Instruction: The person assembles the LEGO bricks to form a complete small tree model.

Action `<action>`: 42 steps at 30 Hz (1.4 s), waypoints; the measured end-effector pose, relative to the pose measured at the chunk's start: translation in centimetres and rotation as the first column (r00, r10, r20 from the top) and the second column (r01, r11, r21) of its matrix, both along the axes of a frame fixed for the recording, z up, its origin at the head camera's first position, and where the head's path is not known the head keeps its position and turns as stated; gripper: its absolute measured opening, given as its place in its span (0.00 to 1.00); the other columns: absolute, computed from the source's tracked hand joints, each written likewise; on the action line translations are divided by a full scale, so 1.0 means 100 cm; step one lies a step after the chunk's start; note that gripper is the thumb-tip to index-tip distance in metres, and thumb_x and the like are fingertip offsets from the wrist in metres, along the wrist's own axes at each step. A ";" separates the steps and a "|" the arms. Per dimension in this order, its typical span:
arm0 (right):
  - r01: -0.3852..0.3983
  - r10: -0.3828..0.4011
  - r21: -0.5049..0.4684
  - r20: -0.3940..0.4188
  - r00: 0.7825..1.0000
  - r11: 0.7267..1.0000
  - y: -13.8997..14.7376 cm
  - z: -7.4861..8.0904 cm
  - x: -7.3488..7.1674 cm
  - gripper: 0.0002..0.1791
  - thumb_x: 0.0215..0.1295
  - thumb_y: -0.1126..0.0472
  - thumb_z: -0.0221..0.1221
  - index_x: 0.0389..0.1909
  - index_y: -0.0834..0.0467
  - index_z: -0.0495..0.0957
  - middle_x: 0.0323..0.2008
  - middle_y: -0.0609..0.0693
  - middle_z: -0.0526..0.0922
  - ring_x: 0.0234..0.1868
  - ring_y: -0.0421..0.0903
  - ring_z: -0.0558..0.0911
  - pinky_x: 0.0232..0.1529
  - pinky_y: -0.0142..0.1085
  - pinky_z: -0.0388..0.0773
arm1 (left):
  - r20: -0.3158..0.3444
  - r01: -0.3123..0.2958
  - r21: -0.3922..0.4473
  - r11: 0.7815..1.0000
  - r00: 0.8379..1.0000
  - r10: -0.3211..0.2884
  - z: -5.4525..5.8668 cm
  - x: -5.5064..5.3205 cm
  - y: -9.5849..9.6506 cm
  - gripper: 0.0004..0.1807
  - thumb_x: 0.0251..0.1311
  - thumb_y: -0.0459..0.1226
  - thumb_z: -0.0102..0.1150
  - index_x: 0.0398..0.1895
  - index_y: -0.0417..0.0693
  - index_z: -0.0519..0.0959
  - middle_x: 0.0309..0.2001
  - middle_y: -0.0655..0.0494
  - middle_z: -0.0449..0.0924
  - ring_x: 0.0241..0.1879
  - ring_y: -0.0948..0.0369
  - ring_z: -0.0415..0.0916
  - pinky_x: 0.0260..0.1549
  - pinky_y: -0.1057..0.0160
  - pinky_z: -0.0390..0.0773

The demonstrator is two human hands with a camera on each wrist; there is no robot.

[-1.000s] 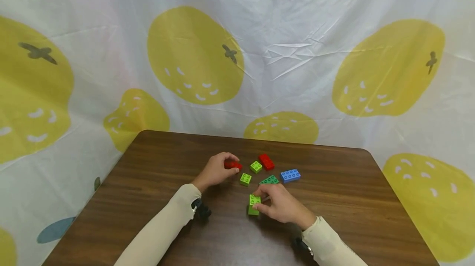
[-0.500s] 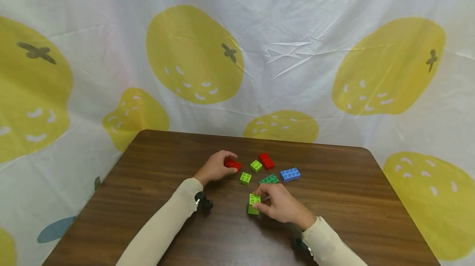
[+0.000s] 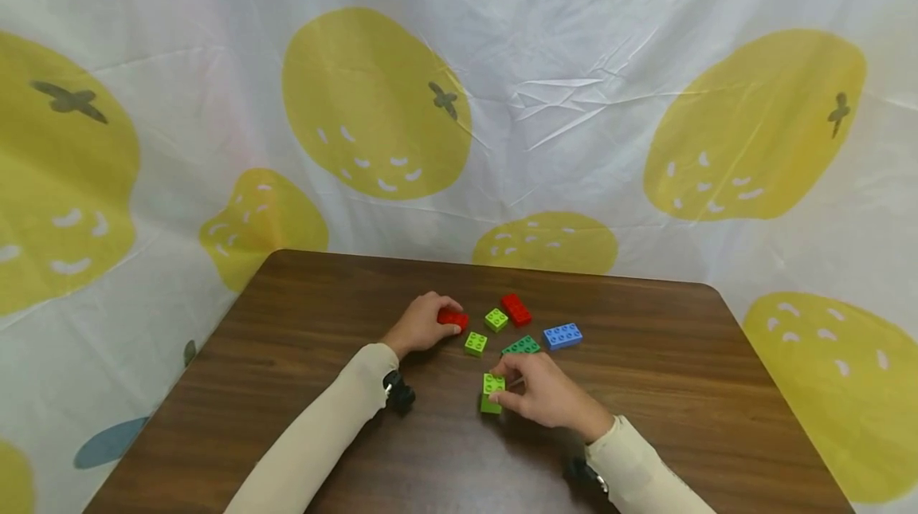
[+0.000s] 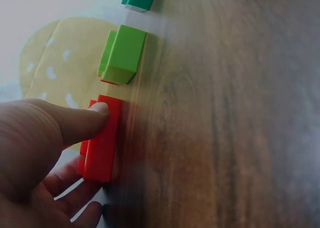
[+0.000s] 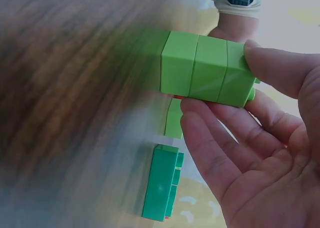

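In the head view my left hand (image 3: 423, 324) pinches a red toy brick (image 3: 453, 319) lying on the table. The left wrist view shows the thumb on the near long side of that red brick (image 4: 102, 150), with fingers beyond it. Nearer me, my right hand (image 3: 548, 393) holds a stack of lime green bricks (image 3: 492, 394) standing upright on the wood. Seen from the right wrist, this lime stack (image 5: 207, 71) is three bricks high, with the thumb at its top brick and fingertips along the opposite side.
Between and beyond the hands lie two small lime bricks (image 3: 476, 343) (image 3: 496, 319), another red brick (image 3: 515, 309), a dark green brick (image 3: 521, 345) and a blue brick (image 3: 562, 335). A lemon-print curtain (image 3: 559, 139) hangs behind the brown table (image 3: 344, 291).
My left thumb and fingers parted slightly around the red brick half a second ago and now close on it again. The right hand and lime stack stay in place.
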State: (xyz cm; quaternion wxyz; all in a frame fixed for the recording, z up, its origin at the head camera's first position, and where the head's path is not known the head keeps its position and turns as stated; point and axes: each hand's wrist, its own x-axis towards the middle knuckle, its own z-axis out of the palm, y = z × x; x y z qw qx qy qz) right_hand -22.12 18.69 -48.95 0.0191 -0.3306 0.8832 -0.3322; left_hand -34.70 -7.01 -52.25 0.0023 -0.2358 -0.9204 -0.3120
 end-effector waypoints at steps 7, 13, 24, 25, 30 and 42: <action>-0.005 0.004 0.018 0.001 1.000 1.000 0.003 0.000 -0.002 0.12 0.66 0.55 0.73 0.46 0.55 0.86 0.43 0.47 0.91 0.40 0.38 0.88 0.44 0.37 0.87 | 0.043 -0.010 0.006 1.000 0.999 0.010 -0.001 0.002 -0.001 0.19 0.63 0.42 0.75 0.55 0.48 0.85 0.52 0.49 0.87 0.51 0.52 0.82 0.55 0.51 0.81; -0.010 0.010 0.023 -0.013 1.000 1.000 0.003 0.001 0.001 0.14 0.68 0.54 0.72 0.49 0.55 0.86 0.43 0.46 0.90 0.41 0.37 0.87 0.45 0.37 0.87 | 0.058 -0.006 0.030 1.000 0.998 0.005 -0.001 0.004 -0.004 0.19 0.63 0.43 0.76 0.54 0.49 0.84 0.52 0.51 0.87 0.50 0.54 0.83 0.54 0.52 0.82; -0.009 0.010 0.021 -0.046 0.999 1.000 0.005 -0.002 0.004 0.16 0.70 0.53 0.70 0.52 0.56 0.84 0.42 0.45 0.90 0.42 0.39 0.88 0.44 0.38 0.88 | 0.091 -0.028 0.076 0.997 0.996 0.021 0.009 0.015 -0.009 0.21 0.65 0.44 0.74 0.58 0.49 0.84 0.56 0.49 0.86 0.55 0.53 0.81 0.58 0.50 0.81; -0.002 0.003 0.022 -0.037 0.999 1.000 0.005 -0.002 0.004 0.16 0.70 0.53 0.70 0.53 0.55 0.84 0.42 0.45 0.90 0.42 0.39 0.88 0.44 0.38 0.88 | 0.092 -0.027 0.080 0.996 0.996 0.019 0.011 0.017 -0.009 0.21 0.65 0.43 0.74 0.58 0.48 0.84 0.56 0.49 0.86 0.55 0.53 0.81 0.58 0.50 0.81; 0.012 -0.012 0.019 -0.001 1.000 1.000 0.007 -0.003 0.005 0.15 0.72 0.52 0.68 0.53 0.55 0.83 0.43 0.47 0.91 0.44 0.39 0.89 0.45 0.37 0.88 | 0.091 -0.002 0.090 0.996 0.996 -0.006 0.021 0.028 -0.010 0.21 0.64 0.44 0.75 0.58 0.49 0.85 0.55 0.51 0.86 0.53 0.54 0.82 0.57 0.51 0.82; 0.010 -0.010 -0.011 0.012 1.000 1.000 0.009 -0.008 0.002 0.13 0.73 0.53 0.67 0.52 0.55 0.83 0.41 0.46 0.91 0.42 0.37 0.89 0.45 0.35 0.88 | 0.081 0.118 0.155 0.981 0.988 -0.132 0.037 0.060 -0.006 0.22 0.65 0.45 0.74 0.59 0.50 0.85 0.52 0.54 0.85 0.48 0.60 0.81 0.51 0.57 0.83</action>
